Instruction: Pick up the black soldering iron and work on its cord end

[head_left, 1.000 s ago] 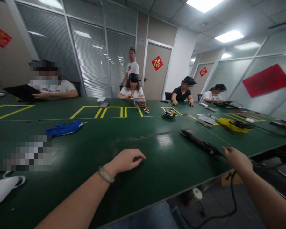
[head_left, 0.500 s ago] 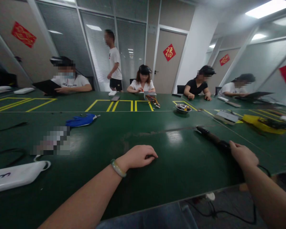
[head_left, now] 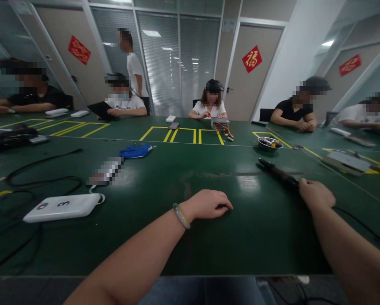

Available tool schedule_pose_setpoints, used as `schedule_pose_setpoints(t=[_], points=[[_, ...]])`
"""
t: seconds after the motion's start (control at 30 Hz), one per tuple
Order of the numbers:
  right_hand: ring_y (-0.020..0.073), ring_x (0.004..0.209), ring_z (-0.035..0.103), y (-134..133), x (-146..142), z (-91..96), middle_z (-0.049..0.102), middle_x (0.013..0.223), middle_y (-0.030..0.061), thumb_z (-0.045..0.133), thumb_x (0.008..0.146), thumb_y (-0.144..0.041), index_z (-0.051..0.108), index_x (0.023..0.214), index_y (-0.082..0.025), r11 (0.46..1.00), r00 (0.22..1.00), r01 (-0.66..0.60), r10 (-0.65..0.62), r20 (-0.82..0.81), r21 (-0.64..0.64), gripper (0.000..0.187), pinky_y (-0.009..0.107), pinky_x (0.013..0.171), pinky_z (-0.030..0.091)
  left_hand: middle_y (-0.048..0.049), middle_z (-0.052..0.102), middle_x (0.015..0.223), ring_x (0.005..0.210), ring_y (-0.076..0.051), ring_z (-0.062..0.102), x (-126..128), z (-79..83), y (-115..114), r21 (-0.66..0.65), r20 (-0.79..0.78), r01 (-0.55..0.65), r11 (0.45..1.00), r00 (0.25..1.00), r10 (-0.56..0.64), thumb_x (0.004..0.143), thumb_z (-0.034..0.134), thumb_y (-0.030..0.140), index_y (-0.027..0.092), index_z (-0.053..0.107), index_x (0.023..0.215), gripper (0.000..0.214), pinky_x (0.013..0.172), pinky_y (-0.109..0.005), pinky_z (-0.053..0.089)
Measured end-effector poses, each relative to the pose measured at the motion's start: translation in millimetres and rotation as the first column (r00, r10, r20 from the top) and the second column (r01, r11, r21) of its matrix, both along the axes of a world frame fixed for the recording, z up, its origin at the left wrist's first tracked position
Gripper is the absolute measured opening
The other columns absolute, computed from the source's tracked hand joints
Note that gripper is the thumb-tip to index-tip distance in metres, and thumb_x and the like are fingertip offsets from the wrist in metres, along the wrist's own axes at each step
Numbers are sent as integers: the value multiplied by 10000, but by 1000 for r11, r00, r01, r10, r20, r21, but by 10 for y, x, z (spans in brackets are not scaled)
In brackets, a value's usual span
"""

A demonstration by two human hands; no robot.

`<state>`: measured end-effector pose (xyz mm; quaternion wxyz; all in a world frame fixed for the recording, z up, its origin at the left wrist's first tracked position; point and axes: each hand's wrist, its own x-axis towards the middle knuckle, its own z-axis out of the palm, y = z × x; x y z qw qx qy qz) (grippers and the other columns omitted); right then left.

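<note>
My right hand (head_left: 317, 194) is closed around the rear of a dark electric screwdriver (head_left: 280, 174), whose tip points away to the left. A black cord (head_left: 358, 218) runs from behind this hand toward the table's right side. My left hand (head_left: 211, 204), with a pale green bangle (head_left: 181, 216) at its wrist, rests on the green table (head_left: 240, 241). Its fingers are curled in, and I see nothing held in them. A dark gap shows between thumb and forefinger.
To the left lie a white power bank (head_left: 63, 207) marked 3, a blurred phone (head_left: 106, 171), a blue glove (head_left: 135, 151) and black cables (head_left: 44, 177). Farther off stand a metal bowl (head_left: 270, 145) of small parts and a grey box (head_left: 345, 162). Several people sit around the table.
The view has turned left and levelled, so most things appear farther right. The standing person has moved left, behind a seated person. My right hand still holds the screwdriver; my left stays on the table.
</note>
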<state>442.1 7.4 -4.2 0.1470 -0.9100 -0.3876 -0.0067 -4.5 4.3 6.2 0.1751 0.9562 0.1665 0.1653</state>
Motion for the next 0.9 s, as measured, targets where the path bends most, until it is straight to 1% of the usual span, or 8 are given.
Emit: schedule_pose_setpoints(t=[0.1, 0.27, 0.37, 0.47, 0.6, 0.7, 0.8, 0.9], points=[[343, 971, 584, 309, -737, 62, 598, 1072, 259, 272, 940, -482, 730, 1065, -127, 993, 993, -118, 118, 0, 12, 593, 460, 757, 424, -15, 676, 1124, 1057, -177, 615, 2, 33, -7, 36, 21, -22, 999, 1000, 21, 921, 520, 242, 264, 641, 1166, 274, 934, -315, 473], [214, 952, 571, 569, -2042, 5, 628, 1069, 100, 330, 976, -481, 749, 985, -221, 853, 856, -518, 516, 45, 63, 493, 311, 812, 415, -38, 559, 1344, 1260, -198, 492, -29, 79, 6, 132, 204, -278, 951, 947, 248, 921, 508, 226, 273, 501, 1352, 434, 1094, -395, 383], [186, 903, 568, 532, -2691, -79, 632, 982, 72, 362, 988, -434, 739, 984, -227, 668, 675, -737, 730, 102, 100, 430, 289, 836, 407, -54, 471, 1441, 1353, -201, 395, -69, 34, 79, 159, 281, -473, 866, 863, 420, 943, 487, 285, 239, 406, 1424, 490, 1161, -402, 309], [181, 909, 561, 415, -3087, -102, 624, 985, 79, 420, 975, -325, 726, 1007, -206, 497, 509, -860, 852, 122, 116, 329, 295, 881, 396, -77, 440, 1469, 1384, -206, 358, -119, -50, 178, 157, 268, -593, 790, 795, 544, 992, 387, 364, 189, 368, 1445, 486, 1177, -403, 279], [187, 1036, 542, 265, -3052, 46, 588, 1159, 96, 450, 962, -265, 603, 1293, -198, 410, 444, -874, 892, 85, 261, 371, 298, 930, 397, -95, 452, 1462, 1363, -216, 399, -164, -118, 256, 157, 223, -649, 744, 758, 613, 1025, 245, 416, 172, 354, 1455, 506, 1143, -413, 315], [196, 1051, 538, 157, -2635, 251, 581, 1183, 78, 506, 947, -337, 583, 1323, -243, 450, 491, -838, 869, 67, 310, 395, 311, 914, 410, -82, 527, 1394, 1288, -210, 483, -161, -123, 269, 159, 202, -629, 761, 775, 599, 1031, 220, 417, 192, 410, 1425, 492, 1088, -409, 371], [164, 862, 566, 42, -2128, 417, 618, 1033, 39, 515, 935, -335, 642, 1243, -288, 533, 527, -822, 845, -85, 200, 336, 282, 766, 436, -67, 594, 1309, 1199, -204, 547, -141, -124, 275, 145, 183, -619, 772, 783, 594, 1031, 236, 401, 206, 491, 1362, 461, 1027, -410, 417], [151, 796, 556, -49, -1802, 459, 613, 972, 25, 596, 882, -355, 672, 1199, -293, 466, 448, -885, 856, -257, 9, 332, 264, 711, 422, -58, 628, 1253, 1164, -212, 564, -127, -125, 283, 159, 151, -591, 790, 806, 573, 1022, 291, 386, 219, 538, 1316, 419, 1009, -434, 419]])
